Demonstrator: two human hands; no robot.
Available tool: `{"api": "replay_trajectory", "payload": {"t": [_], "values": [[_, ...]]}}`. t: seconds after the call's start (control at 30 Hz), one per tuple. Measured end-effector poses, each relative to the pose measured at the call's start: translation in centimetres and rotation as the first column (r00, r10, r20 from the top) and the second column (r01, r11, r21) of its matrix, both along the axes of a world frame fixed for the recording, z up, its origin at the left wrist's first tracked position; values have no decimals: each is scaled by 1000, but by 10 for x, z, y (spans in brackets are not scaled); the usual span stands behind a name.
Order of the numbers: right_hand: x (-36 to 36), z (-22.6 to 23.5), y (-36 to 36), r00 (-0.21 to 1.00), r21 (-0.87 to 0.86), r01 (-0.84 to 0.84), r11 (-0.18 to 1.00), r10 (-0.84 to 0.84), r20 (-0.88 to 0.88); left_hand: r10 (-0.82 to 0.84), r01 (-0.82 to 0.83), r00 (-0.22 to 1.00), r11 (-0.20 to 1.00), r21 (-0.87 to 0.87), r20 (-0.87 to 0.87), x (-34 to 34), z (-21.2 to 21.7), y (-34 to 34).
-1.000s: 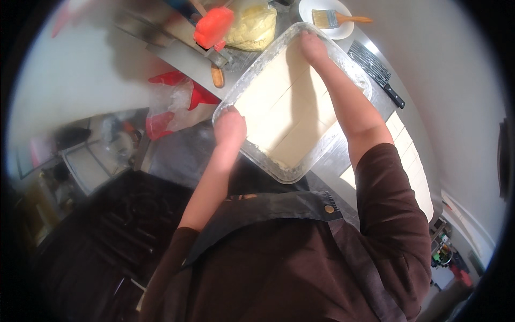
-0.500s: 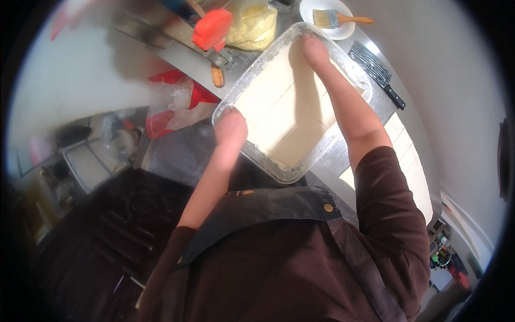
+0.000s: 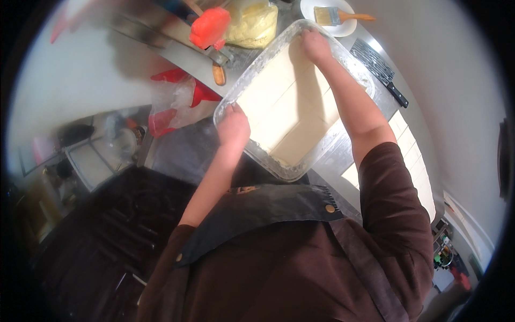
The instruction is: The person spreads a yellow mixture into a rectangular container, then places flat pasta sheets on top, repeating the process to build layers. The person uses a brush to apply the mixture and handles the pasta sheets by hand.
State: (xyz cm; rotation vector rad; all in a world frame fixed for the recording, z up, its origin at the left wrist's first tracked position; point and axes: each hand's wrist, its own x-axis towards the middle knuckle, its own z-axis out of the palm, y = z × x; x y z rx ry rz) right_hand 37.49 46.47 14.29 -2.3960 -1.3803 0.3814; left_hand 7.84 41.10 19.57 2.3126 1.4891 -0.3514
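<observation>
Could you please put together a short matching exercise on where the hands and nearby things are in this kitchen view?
Things:
1. left hand
2. right hand
3. pastry brush
4. black knife

Places:
A. on a small white plate
B. on the counter, right of the tray
C. at the tray's far end, on the dough
D. on the tray's near left rim

Pairs: 1-D, 2-C, 3-A, 4-B
</observation>
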Motion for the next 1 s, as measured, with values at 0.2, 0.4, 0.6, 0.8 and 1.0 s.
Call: {"api": "replay_trajectory", "payload": {"t": [0.2,0.4,0.6,0.8,1.0], "values": [[2,19,-14,986,0,-164,986,164,26,3,-4,1000,1000,-6,-15,1,2,4],[12,18,-27,961,130,-196,972,216,-170,-36,29,997,993,114,63,-3,-10,-1],[17,15,-26,950,67,-312,948,313,-15,-39,31,997,993,114,72,-2,-7,10],[21,19,-24,957,111,-254,961,266,-113,-72,67,996,994,91,55,-2,6,12],[21,23,-23,957,89,-136,987,154,-246,-72,59,992,991,120,103,-10,14,11]]}}
